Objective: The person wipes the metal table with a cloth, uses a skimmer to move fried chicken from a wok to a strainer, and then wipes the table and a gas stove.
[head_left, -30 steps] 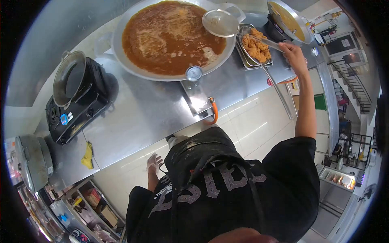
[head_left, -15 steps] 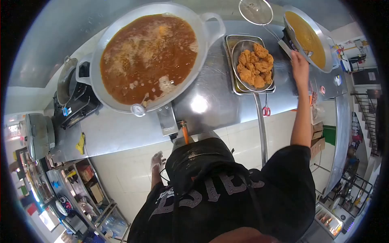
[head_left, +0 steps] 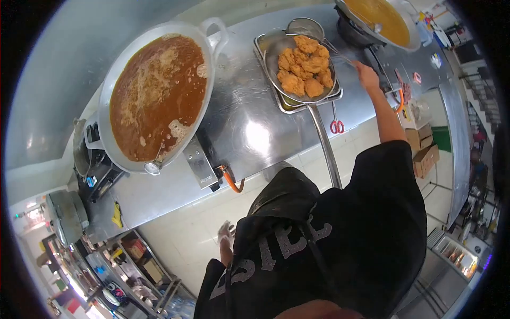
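My right hand (head_left: 366, 75) is closed on the handle of a small round strainer (head_left: 306, 26), whose mesh bowl lies at the back edge of a metal tray (head_left: 289, 109). On that tray rests a larger long-handled strainer (head_left: 323, 139) filled with fried chicken pieces (head_left: 304, 66). Red-handled scissors (head_left: 337, 126) lie beside the tray. My left hand (head_left: 226, 233), coated in something whitish, hangs low near my body with its fingers apart, holding nothing. A large pan of bubbling brown oil (head_left: 159, 95) with a thermometer (head_left: 152, 168) at its rim stands at the left.
A second pan of yellow oil (head_left: 393, 24) stands at the back right. The burner's metal box (head_left: 201, 166) and orange hose (head_left: 231, 181) are at the counter's front edge. A yellow cloth (head_left: 117, 215) lies at the left, above shelves (head_left: 154, 260).
My right hand has brought the small strainer down and left, from beside the yellow oil pan to behind the chicken. The camera view has turned and shifted. My left hand still hangs low.
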A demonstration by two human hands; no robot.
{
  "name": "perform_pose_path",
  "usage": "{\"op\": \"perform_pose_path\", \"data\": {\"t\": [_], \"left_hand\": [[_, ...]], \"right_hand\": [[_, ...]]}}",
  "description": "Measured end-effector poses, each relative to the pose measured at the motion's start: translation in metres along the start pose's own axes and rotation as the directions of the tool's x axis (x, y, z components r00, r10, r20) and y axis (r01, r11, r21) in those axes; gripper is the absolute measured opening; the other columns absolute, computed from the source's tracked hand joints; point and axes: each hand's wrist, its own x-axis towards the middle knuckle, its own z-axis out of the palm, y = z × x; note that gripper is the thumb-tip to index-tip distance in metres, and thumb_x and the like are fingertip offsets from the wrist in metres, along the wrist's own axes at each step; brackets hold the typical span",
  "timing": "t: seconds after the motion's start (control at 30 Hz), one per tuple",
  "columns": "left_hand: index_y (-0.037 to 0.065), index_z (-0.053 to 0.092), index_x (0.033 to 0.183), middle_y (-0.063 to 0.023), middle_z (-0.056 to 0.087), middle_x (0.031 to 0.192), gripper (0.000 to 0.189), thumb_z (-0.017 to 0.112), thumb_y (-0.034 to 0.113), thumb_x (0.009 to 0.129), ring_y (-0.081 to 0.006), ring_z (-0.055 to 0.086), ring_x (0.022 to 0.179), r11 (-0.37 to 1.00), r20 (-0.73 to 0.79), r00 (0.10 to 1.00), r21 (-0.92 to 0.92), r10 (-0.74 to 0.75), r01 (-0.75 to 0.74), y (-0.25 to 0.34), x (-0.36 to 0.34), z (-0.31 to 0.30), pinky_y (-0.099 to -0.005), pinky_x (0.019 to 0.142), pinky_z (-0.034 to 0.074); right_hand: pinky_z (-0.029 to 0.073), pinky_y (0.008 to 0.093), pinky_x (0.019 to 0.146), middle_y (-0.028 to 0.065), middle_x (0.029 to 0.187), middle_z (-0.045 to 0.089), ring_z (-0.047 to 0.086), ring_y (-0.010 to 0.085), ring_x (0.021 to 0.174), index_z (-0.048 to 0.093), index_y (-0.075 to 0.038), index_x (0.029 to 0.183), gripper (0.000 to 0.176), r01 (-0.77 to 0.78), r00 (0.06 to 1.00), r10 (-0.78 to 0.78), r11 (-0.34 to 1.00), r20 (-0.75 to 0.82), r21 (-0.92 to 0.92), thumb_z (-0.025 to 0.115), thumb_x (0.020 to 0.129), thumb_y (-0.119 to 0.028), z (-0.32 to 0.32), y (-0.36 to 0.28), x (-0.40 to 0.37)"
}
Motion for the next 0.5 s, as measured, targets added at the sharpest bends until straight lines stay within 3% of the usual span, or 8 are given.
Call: {"op": "perform_pose_path", "data": {"t": [0.07,0.1,0.17,0.23,0.33,0.37,0.4,0.5], "left_hand": [[0.006,0.046,0.128,-0.016,0.052,0.124,0.047,0.053,0.033,0.09,-0.0301,0.058,0.103,0.971,0.034,0.976,0.106,0.213,-0.216,-0.028,0.042,-0.023,-0.0415,0.084,0.046],[0.006,0.047,0.128,-0.0159,0.052,0.124,0.046,0.052,0.032,0.09,-0.0294,0.058,0.103,0.779,0.166,0.859,0.366,0.484,-0.509,-0.036,0.051,-0.036,-0.0413,0.084,0.046],[0.005,0.048,0.127,-0.0157,0.053,0.123,0.045,0.051,0.031,0.09,-0.0281,0.059,0.105,0.017,0.575,0.422,0.578,0.701,-0.816,-0.047,0.068,-0.056,-0.041,0.085,0.046],[0.006,0.047,0.127,-0.0157,0.055,0.12,0.045,0.051,0.032,0.09,-0.0296,0.06,0.101,0.478,0.381,0.679,0.499,0.627,-0.722,-0.039,0.041,-0.027,-0.0417,0.083,0.047],[0.007,0.045,0.127,-0.0157,0.057,0.116,0.047,0.051,0.034,0.09,-0.0305,0.061,0.095,0.92,0.183,0.931,0.179,0.316,-0.347,-0.045,0.033,0.003,-0.0423,0.078,0.048],[0.007,0.045,0.127,-0.0157,0.058,0.115,0.048,0.051,0.035,0.089,-0.0306,0.061,0.093,0.98,0.152,0.97,0.029,0.189,-0.195,-0.054,0.042,0.012,-0.0424,0.077,0.048],[0.007,0.042,0.128,-0.016,0.057,0.113,0.051,0.052,0.037,0.089,-0.0304,0.061,0.09,0.977,0.103,0.978,0.089,0.183,-0.192,-0.04,-0.015,0.046,-0.0419,0.074,0.048],[0.007,0.042,0.128,-0.0156,0.058,0.113,0.05,0.053,0.036,0.089,-0.0286,0.061,0.086,0.972,0.069,0.977,0.101,0.204,-0.21,-0.065,-0.015,0.078,-0.0396,0.07,0.048]], "right_hand": [[0.047,0.0453,0.081,0.0136,0.106,0.063,0.059,0.0356,0.098,0.057,-0.024,0.121,0.034,-0.002,1.0,0.006,0.965,-0.015,0.263,0.051,0.088,-0.019,0.018,0.002,0.009],[0.047,0.0445,0.082,0.0131,0.106,0.063,0.059,0.0353,0.099,0.06,-0.024,0.118,0.031,0.027,1.0,-0.026,0.924,-0.008,0.382,0.054,0.087,-0.023,0.027,0.005,0.013],[0.047,0.0425,0.084,0.0127,0.109,0.062,0.059,0.0355,0.099,0.06,-0.024,0.118,0.033,-0.077,0.997,0.064,0.893,0.045,0.442,0.056,0.086,-0.022,0.035,-0.005,0.016],[0.048,0.0351,0.072,0.0075,0.082,0.066,0.062,0.0206,0.075,0.059,-0.021,0.121,0.034,0.003,1.0,0.006,0.851,-0.016,0.525,0.056,0.087,-0.024,0.053,-0.004,0.025],[0.048,0.0351,0.072,0.0065,0.082,0.066,0.063,0.0202,0.075,0.059,-0.018,0.12,0.033,0.049,0.99,0.02,0.882,-0.142,0.468,0.055,0.087,-0.02,0.08,-0.006,0.025],[0.048,0.035,0.073,0.0066,0.083,0.067,0.063,0.0205,0.075,0.059,-0.017,0.119,0.033,0.035,0.989,0.036,0.881,-0.14,0.472,0.054,0.087,-0.019,0.08,-0.007,0.022],[0.048,0.035,0.073,0.0067,0.083,0.067,0.063,0.0207,0.075,0.06,-0.017,0.118,0.032,0.024,0.989,0.05,0.879,-0.141,0.477,0.054,0.087,-0.018,0.079,-0.01,0.014],[0.048,0.038,0.081,0.0105,0.095,0.066,0.063,0.0271,0.088,0.063,-0.019,0.113,0.032,-0.068,0.984,0.159,0.743,-0.077,0.666,0.059,0.081,-0.019,0.083,-0.002,0.007]]}}
